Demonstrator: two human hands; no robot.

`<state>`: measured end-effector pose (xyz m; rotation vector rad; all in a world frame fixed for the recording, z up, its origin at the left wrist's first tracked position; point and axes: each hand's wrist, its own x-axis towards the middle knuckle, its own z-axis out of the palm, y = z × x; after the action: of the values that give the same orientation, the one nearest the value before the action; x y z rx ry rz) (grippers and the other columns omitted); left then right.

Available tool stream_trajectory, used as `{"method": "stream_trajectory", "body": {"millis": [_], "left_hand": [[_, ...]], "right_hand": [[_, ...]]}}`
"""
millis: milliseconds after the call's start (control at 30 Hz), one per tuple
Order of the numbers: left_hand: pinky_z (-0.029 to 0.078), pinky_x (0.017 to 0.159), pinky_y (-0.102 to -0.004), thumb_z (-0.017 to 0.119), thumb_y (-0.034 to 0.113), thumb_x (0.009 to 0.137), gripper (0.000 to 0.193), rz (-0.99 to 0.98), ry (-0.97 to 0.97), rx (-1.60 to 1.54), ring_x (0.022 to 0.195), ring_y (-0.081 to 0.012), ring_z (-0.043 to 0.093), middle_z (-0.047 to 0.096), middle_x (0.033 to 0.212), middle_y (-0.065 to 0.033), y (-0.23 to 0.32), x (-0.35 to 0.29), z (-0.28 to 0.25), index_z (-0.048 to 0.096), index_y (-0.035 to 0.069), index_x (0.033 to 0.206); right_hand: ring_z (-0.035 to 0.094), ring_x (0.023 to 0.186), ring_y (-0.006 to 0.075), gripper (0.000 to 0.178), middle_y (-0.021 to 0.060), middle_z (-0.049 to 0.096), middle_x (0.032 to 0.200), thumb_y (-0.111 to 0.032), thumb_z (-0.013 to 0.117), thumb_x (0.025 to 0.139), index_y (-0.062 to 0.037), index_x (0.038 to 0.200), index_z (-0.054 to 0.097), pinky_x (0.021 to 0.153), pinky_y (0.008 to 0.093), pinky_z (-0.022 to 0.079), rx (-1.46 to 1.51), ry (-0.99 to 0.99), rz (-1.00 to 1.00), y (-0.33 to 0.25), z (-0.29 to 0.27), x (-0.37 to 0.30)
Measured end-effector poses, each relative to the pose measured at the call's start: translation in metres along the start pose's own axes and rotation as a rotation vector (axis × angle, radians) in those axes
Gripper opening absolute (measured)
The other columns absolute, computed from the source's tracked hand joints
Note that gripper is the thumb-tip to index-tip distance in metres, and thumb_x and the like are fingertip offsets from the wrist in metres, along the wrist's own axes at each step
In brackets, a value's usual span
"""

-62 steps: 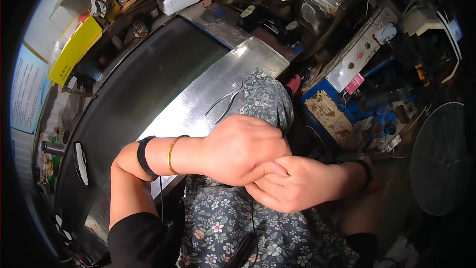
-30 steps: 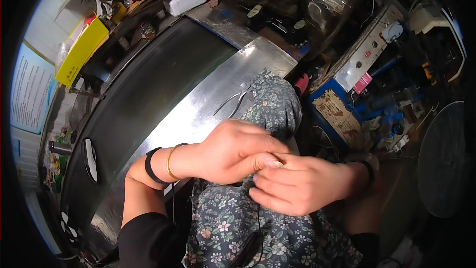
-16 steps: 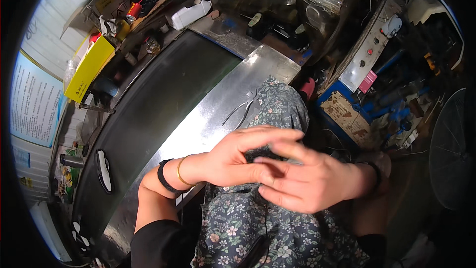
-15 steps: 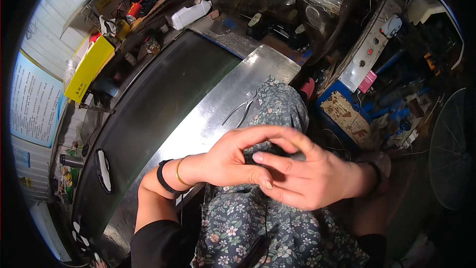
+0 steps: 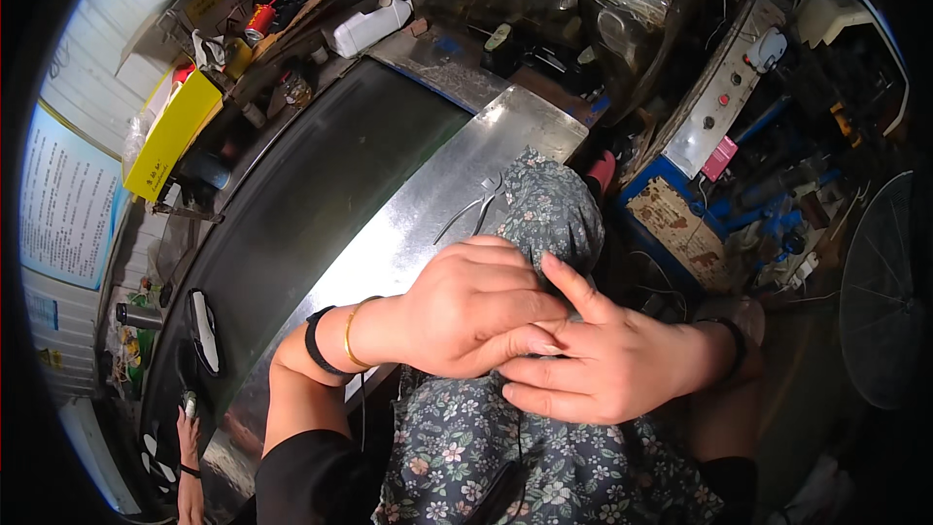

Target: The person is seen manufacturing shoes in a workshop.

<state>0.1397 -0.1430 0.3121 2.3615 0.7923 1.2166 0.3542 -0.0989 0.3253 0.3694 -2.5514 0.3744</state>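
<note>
My left hand [image 5: 486, 306] is curled closed around a finger of my right hand, its thumb resting across that hand's fingers. My right hand [image 5: 607, 360] has its thumb raised and its other visible fingers stretched out. Both hands are above the floral apron [image 5: 544, 467] over my lap, and no tool shows in either. Pliers with dark handles [image 5: 476, 206] lie on the shiny metal ledge [image 5: 389, 233], just beyond my left hand and beside my knee.
A dark belt [image 5: 321, 165] curves along the left, carrying a black-and-white elongated object [image 5: 204, 331]. Another person's hand [image 5: 189, 433] reaches in at lower left. A yellow box [image 5: 175, 136] and white jug [image 5: 369, 27] stand beyond. A control panel [image 5: 724, 97] is at right.
My left fingers have closed around my right hand's finger, and my right thumb has lifted. Another person's hand and forearm have come further into view at the lower left.
</note>
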Motion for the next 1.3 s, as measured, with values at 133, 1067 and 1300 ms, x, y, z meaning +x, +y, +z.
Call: {"method": "stream_trajectory", "body": {"millis": [133,1067,1300], "left_hand": [[0.044,0.070,-0.0389,0.071,0.022,0.085,0.017,-0.085,0.005,-0.072,0.072,-0.0281,0.058,0.061,0.078,-0.0064,-0.003,-0.002,0.003,0.067,0.005,0.088],[0.045,0.056,-0.0400,0.064,0.028,0.092,0.026,0.083,-0.060,0.339,0.057,-0.0303,0.058,0.058,0.067,-0.0088,-0.012,-0.001,0.006,0.065,0.005,0.080],[0.050,0.082,-0.0437,0.070,0.015,0.089,0.018,-0.122,0.012,-0.353,0.074,-0.0319,0.065,0.070,0.085,-0.0140,-0.019,-0.007,0.015,0.071,0.002,0.101]], "right_hand": [[0.062,0.082,0.0122,0.010,-0.0033,0.063,0.082,-0.019,0.068,0.081,-0.0121,0.088,0.073,0.110,0.0751,0.029,-0.329,-0.141,-0.022,0.008,0.001,-0.001],[0.063,0.090,0.0130,0.019,-0.0040,0.064,0.089,-0.016,0.069,0.079,-0.0123,0.097,0.076,0.112,0.0770,0.021,-0.066,-0.104,0.036,0.020,0.011,0.000],[0.066,0.087,0.0157,0.015,-0.0030,0.066,0.085,-0.019,0.067,0.082,-0.0151,0.094,0.076,0.113,0.0749,0.021,-0.204,-0.097,0.041,0.015,0.014,-0.001]]}}
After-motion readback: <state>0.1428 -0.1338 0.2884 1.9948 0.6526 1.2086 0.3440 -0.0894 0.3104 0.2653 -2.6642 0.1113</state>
